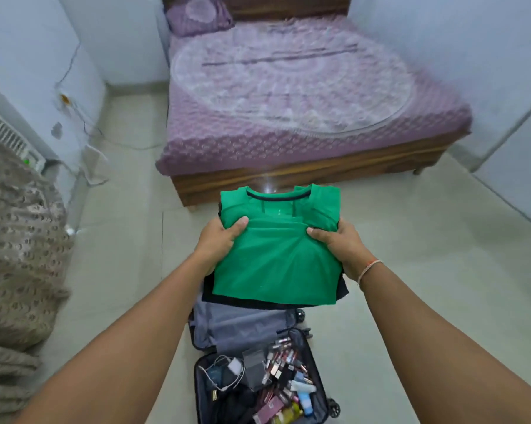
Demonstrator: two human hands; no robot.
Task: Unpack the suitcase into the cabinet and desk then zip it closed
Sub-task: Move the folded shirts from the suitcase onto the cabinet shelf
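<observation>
I hold a stack of folded clothes above the open suitcase [242,332]. A green t-shirt [276,270] lies on top, and dark garments [342,289] show beneath its edges. My left hand [219,240] grips the stack's left side with the thumb pressed on the green fabric. On the right side my right hand [337,243] grips it the same way. The suitcase lies flat on the floor below my arms. Its far half shows bare grey lining; its near half [258,384] holds cables, a charger, plastic bags, small bottles and several cosmetics.
A bed [304,96] with a purple patterned cover and wooden frame stands straight ahead. Pale tiled floor [410,255] surrounds the suitcase. A patterned beige cloth [16,240] covers something at the left. White walls close in on both sides, with cords on the left wall.
</observation>
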